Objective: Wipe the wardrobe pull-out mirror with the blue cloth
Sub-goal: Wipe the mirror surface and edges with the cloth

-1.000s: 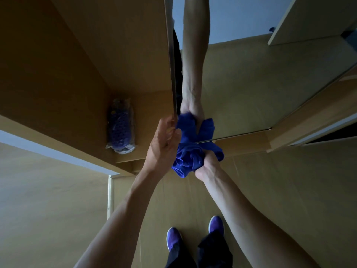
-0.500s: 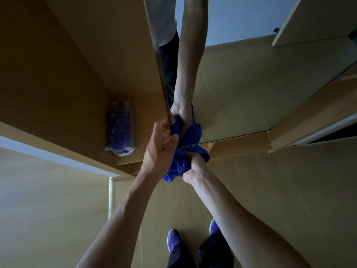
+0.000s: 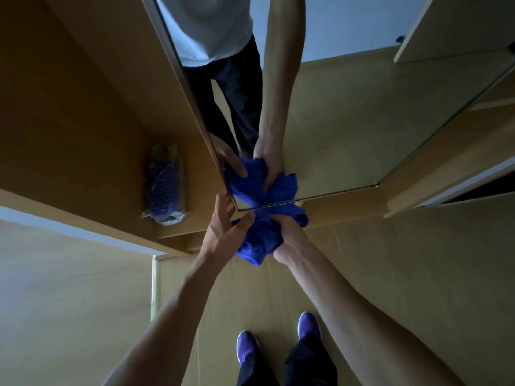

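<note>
— Blue cloth [image 3: 259, 240] first: where is it, and who has it?

— Dead centre, bunched in the right hand [image 3: 289, 235], whose fingers are wrapped tight round the wad. Its top fold lies against the bottom edge of the mirror [image 3: 348, 121], at 12 o'clock from the fist.

— And the left hand [image 3: 223, 232]?

— At the cloth's 9 o'clock, with its fingers reaching up to the mirror's lower corner and the thumb lying across toward the cloth. I cannot tell whether it pinches the frame or only braces it.

— How will the cloth behave?

— Soft, light and limp, I'd judge. It will flop unless held as a wad, so grip the bulk and leave a flat face for the glass.

— The mirror itself?

— Thin, stiff glass in a slim frame, likely fragile and apt to sway on its runner. Steady it by the frame edge, not the face.

— Beyond that?

— At 9 o'clock from the corner, a bagged purple bundle [image 3: 164, 188] lies inside the wardrobe [image 3: 69, 107], with tan panels around it. Toward 6 o'clock, purple shoes [image 3: 246, 349] stand on a pale wood-look floor [image 3: 390, 260]. The light is dim. At 12 o'clock the glass reflects the person's arm, dark trousers and a pale wall.
</note>
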